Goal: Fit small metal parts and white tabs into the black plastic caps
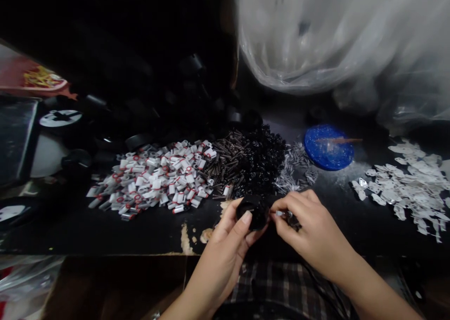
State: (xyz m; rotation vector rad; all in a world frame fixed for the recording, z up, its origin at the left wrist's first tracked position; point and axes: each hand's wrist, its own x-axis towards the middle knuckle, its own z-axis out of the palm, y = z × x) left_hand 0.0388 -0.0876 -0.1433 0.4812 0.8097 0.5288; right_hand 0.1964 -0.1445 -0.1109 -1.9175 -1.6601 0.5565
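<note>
Near the front edge of the table, my left hand (230,233) is wrapped round a black round plastic part (253,212), with the thumb on its front. Close beside it, my right hand (305,221) is closed in a pinch at the part's right side. Something small and shiny (281,214) shows between those fingers, too blurred to name. Just beyond my hands lie heaps of small black pieces (263,158), dark springs (228,156) and thin, pale, pin-like pieces (293,167). Left of them is a pile of white tubes with red rings (158,177).
A blue round lid (326,153) with a brown stick (339,140) across it lies behind my right hand. Flat whitish pieces (415,181) are heaped at the right. A large clear plastic bag (316,43) hangs over the back. Black round parts (75,159) lie at the left.
</note>
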